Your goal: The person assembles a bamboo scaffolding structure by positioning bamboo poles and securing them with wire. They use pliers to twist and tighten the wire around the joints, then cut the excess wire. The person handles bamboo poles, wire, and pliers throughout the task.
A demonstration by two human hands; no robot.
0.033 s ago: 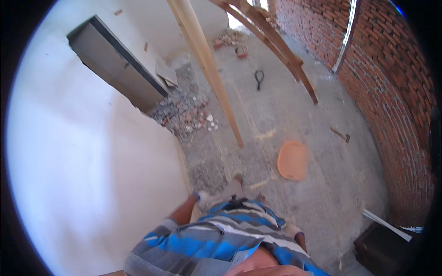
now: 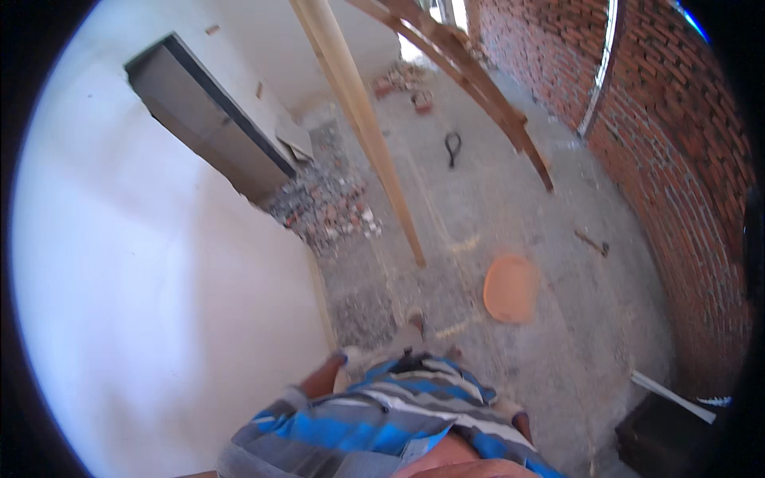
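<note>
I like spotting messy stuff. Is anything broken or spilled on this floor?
Yes. A heap of broken brick rubble lies spilled at the foot of the white wall, below a dark opening. A small hammer-like tool lies loose near the brick wall.

Person stands on a dusty concrete floor [image 2: 510,199] beside a white plastered wall [image 2: 159,279]. Left hand [image 2: 335,368] hangs empty at the hip; right hand [image 2: 519,421] barely visible. A wooden pole [image 2: 362,119] leans nearby, rubble [image 2: 327,209] at the wall base, an orange disc [image 2: 510,288] on the floor, brick wall [image 2: 677,159] opposite.
</note>
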